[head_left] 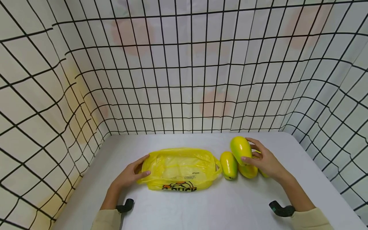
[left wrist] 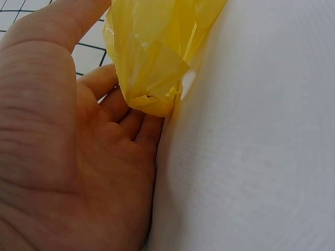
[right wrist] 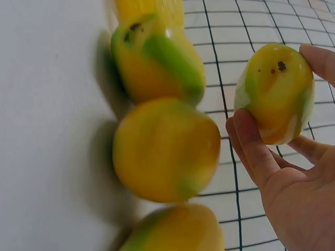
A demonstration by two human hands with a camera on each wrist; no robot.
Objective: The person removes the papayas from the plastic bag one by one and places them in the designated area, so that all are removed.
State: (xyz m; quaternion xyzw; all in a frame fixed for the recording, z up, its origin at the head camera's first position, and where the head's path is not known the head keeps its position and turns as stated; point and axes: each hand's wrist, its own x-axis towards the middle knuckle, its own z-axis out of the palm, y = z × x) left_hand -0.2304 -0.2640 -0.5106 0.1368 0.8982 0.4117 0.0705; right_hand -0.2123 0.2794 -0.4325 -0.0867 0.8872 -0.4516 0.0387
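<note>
At the right, my right hand [head_left: 265, 159] grips a glossy yellow-green mango [head_left: 241, 149] between thumb and fingers, raised over the others. In the right wrist view this held mango [right wrist: 277, 94] shows dark spots at its end. Three more mangoes lie in a row beneath: one [head_left: 229, 165] beside the bag, one [head_left: 248, 171] under the held one, and a third [right wrist: 178, 230] mostly hidden by the hand in the head view. My left hand [head_left: 130, 172] holds the left end of a yellow plastic bag [head_left: 179, 166], thumb in front and fingers behind. In the left wrist view the bag's corner [left wrist: 152, 89] hangs between them.
The bag lies flat on a white table [head_left: 184, 210], printed lettering on its near side and a handle loop [head_left: 218, 166] toward the mangoes. A black wire grid [head_left: 189, 73] with pale cloth behind it walls the table at the back and both sides.
</note>
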